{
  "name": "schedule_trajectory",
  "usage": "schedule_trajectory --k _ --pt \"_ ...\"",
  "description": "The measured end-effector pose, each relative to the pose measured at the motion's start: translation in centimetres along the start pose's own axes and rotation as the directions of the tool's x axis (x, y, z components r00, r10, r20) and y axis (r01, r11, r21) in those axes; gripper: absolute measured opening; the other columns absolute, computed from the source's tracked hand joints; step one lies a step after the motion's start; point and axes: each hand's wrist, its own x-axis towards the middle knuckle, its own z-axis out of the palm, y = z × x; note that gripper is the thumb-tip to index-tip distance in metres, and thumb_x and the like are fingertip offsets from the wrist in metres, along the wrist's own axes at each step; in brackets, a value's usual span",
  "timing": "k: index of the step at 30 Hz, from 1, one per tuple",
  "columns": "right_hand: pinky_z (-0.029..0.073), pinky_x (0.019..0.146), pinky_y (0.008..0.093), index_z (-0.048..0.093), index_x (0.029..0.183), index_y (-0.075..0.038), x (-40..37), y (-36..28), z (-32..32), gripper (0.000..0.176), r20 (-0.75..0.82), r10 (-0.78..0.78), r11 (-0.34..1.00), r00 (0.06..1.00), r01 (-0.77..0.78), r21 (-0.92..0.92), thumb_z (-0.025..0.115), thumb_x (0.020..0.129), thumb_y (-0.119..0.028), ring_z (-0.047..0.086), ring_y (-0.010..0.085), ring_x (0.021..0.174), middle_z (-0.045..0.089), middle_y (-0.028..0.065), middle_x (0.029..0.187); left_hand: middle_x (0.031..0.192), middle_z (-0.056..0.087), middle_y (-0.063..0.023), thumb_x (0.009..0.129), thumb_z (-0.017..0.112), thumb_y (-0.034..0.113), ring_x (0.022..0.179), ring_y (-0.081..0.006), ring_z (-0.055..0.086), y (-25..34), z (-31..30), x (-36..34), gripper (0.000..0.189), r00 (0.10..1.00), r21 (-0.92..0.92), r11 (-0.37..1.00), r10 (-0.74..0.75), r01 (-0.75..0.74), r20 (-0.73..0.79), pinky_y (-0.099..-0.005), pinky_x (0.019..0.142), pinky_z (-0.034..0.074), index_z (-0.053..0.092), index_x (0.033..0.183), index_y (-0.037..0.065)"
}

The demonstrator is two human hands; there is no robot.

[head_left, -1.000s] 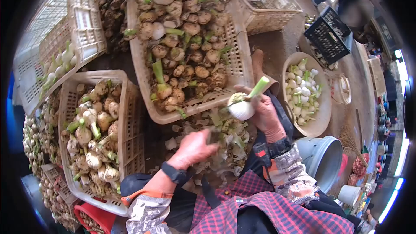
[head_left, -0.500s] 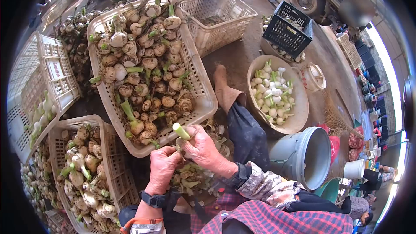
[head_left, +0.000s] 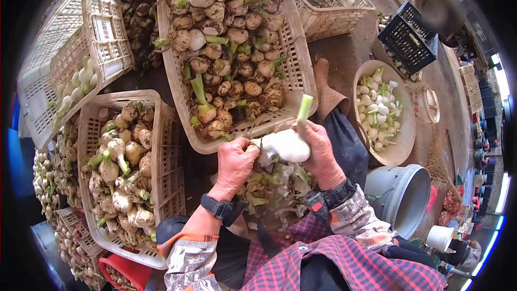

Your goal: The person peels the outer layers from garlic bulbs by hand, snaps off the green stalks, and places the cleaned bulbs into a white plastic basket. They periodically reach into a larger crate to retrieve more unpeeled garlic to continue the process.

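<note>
In front of my lap a white garlic bulb (head_left: 290, 146) with a short cut green stem is held between my hands. My right hand (head_left: 322, 152) is closed round the stem end, and the stem sticks up past its fingers. My left hand (head_left: 236, 163) is closed at the bulb's other end, pinching loose outer skin that stretches from the bulb. Below the hands lies a heap of peelings (head_left: 277, 188). Just beyond them stands a pale plastic crate (head_left: 302, 70) of unpeeled, soil-stained garlic bulbs (head_left: 237, 37).
Another crate (head_left: 160, 170) of garlic stands at left, with a tilted crate (head_left: 110, 35) behind it. At right are a round basin (head_left: 406, 134) of peeled garlic, a grey bucket (head_left: 385, 175) and a black crate (head_left: 409, 43). A red bucket (head_left: 141, 264) sits lower left.
The bulb, mostly hidden by my hands before, now shows white between them. My hands have moved apart, drawing skin out on the left. The whole view has shifted.
</note>
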Motion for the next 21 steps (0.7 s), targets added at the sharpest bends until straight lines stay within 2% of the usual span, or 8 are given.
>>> schedule_trajectory --k 3,6,9,12,13,16,18,21 --pt "0.055 0.077 0.0335 0.060 0.104 0.006 -0.2 0.0 -1.5 0.034 0.048 -0.061 0.998 0.997 0.060 0.008 0.059 0.092 -0.025 0.065 0.0188 0.085 0.066 0.0146 0.098 0.060 0.059 -0.0194 0.071 0.061 0.022 0.054 -0.0278 0.061 -0.4 0.0 0.2 0.025 1.000 0.122 0.993 -0.005 0.006 -0.010 -0.0364 0.054 0.048 0.066 0.074 -0.003" --pt "0.053 0.081 0.0367 0.059 0.103 0.006 -0.5 -0.5 -1.3 0.037 0.032 -0.111 0.991 0.993 0.113 -0.078 0.058 0.092 -0.028 0.064 0.0218 0.089 0.065 0.0144 0.098 0.055 0.059 -0.0146 0.071 0.062 0.017 0.049 -0.0165 0.059 -1.6 0.8 -0.2 0.022 0.999 0.296 0.954 0.048 -0.053 0.024 -0.0305 0.050 0.046 0.066 0.073 -0.005" --pt "0.053 0.081 0.0388 0.059 0.102 0.004 0.5 1.2 -2.2 0.036 -0.030 -0.065 0.946 0.997 0.071 0.316 0.057 0.093 -0.030 0.064 0.0248 0.090 0.064 0.0134 0.098 0.059 0.058 -0.0212 0.071 0.061 0.022 0.055 -0.0331 0.061 -2.0 1.6 -0.6 0.026 0.995 0.407 0.909 0.074 -0.092 0.060 -0.0379 0.054 0.049 0.066 0.071 -0.003" --pt "0.051 0.087 0.0448 0.053 0.109 0.000 0.8 -3.3 -1.2 0.043 0.031 -0.194 0.860 0.981 0.155 0.486 0.045 0.096 -0.040 0.062 0.0295 0.098 0.062 0.0145 0.102 0.063 0.060 -0.0218 0.070 0.062 0.028 0.060 -0.0371 0.061 -5.6 0.9 -1.7 0.031 0.968 0.603 0.795 -0.096 -0.067 0.233 -0.0424 0.058 0.051 0.066 0.070 -0.003" --pt "0.050 0.088 0.0459 0.052 0.111 0.000 1.4 -4.5 -1.9 0.045 0.013 -0.231 0.817 0.973 0.187 0.545 0.043 0.096 -0.042 0.061 0.0299 0.099 0.062 0.0151 0.104 0.069 0.063 -0.0222 0.069 0.064 0.029 0.069 -0.0418 0.062 -5.1 1.0 -2.0 0.030 0.885 0.618 0.785 -0.264 -0.033 0.382 -0.0462 0.065 0.051 0.067 0.070 -0.001" --pt "0.048 0.093 0.0490 0.052 0.113 0.000 1.9 -4.0 -2.5 0.045 -0.011 -0.112 0.876 0.994 0.104 0.471 0.043 0.097 -0.041 0.059 0.0318 0.105 0.059 0.0196 0.115 0.082 0.063 -0.0266 0.070 0.064 0.033 0.082 -0.0415 0.062 -1.4 2.3 -2.2 0.036 0.762 0.639 0.754 -0.321 -0.153 0.562 -0.0472 0.073 0.049 0.066 0.073 -0.002" --pt "0.049 0.091 0.0488 0.053 0.114 0.002 1.9 -2.6 -2.4 0.048 -0.085 -0.004 0.848 0.996 0.049 0.528 0.041 0.097 -0.042 0.059 0.0334 0.105 0.060 0.0207 0.114 0.085 0.063 -0.0261 0.074 0.064 0.034 0.083 -0.0411 0.062 -0.6 2.0 -1.6 0.040 0.831 0.512 0.840 -0.148 -0.181 0.536 -0.0454 0.075 0.050 0.064 0.091 -0.002" --pt "0.049 0.090 0.0465 0.054 0.116 0.003 1.8 -1.5 -2.3 0.049 0.045 0.060 0.879 0.997 -0.074 0.471 0.042 0.097 -0.040 0.058 0.0336 0.105 0.060 0.0210 0.113 0.092 0.065 -0.0228 0.077 0.069 0.033 0.085 -0.0335 0.065 0.3 1.4 -1.1 0.053 0.948 0.135 0.979 0.104 -0.150 0.300 -0.0410 0.076 0.051 0.056 0.115 -0.002"
